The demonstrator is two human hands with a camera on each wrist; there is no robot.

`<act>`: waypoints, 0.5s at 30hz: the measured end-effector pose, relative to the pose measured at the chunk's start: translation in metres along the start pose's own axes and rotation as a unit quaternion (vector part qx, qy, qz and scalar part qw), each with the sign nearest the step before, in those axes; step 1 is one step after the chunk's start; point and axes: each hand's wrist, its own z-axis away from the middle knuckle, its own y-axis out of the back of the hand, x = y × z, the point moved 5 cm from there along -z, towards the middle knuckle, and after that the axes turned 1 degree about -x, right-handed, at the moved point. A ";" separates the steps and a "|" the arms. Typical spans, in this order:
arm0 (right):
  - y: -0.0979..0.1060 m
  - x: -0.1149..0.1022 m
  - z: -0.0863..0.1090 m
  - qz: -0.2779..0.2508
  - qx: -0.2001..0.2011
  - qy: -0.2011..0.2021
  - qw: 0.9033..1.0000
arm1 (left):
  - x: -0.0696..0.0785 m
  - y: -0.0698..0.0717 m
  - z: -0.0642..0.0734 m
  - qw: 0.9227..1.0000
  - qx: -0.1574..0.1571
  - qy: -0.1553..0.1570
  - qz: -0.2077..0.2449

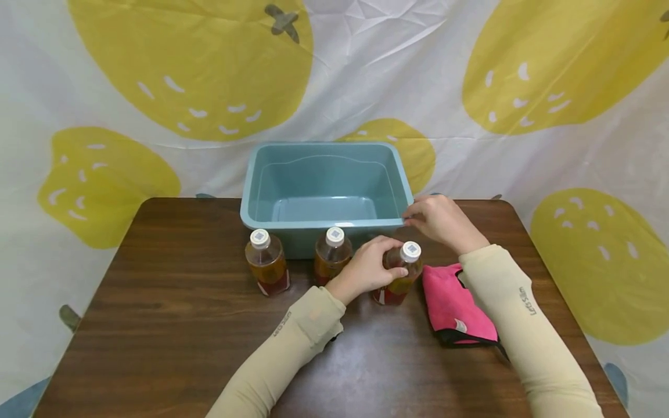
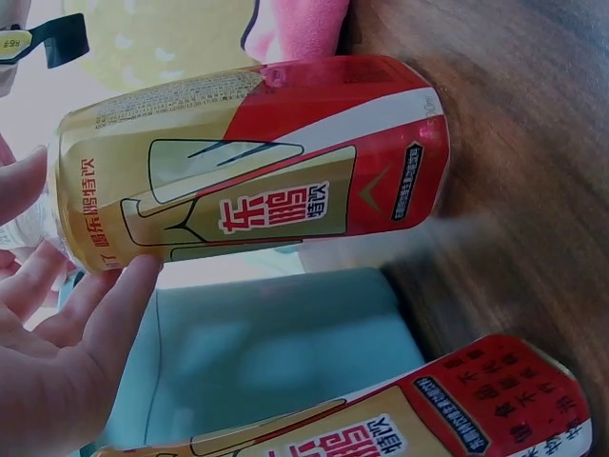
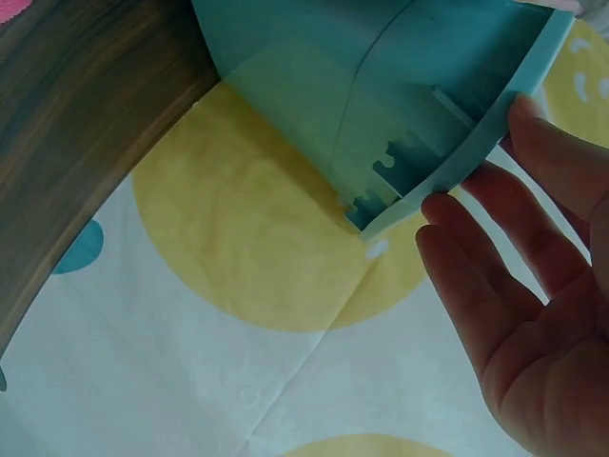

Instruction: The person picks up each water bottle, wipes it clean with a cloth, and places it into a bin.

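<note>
Your left hand [image 1: 370,265] grips by the neck a white-capped, gold-and-red-labelled plastic bottle [image 1: 401,285] in front of a rectangular blue-green plastic bin [image 1: 313,224], whose right front rim your right hand [image 1: 441,219] pinches. Two matching bottles [image 1: 268,266] stand leftward on the brown wooden surface [image 1: 157,325]; a pink, black-edged cloth [image 1: 457,305] lies at right.

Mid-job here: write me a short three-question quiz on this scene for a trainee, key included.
1. Multiple choice: of the three white-capped bottles, which does the left grip hold, as seen in the head view? A leftmost, B middle, C rightmost.
2. Fill in: the right grip holds the bin by its ____.
3. True or false: the pink cloth lies on the table, outside the bin.

Key: 1 C; 2 rim; 3 true.
</note>
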 end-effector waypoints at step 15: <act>0.001 0.002 0.000 -0.003 -0.007 -0.009 1.000 | 0.001 0.006 -0.002 1.000 0.004 -0.011 -0.007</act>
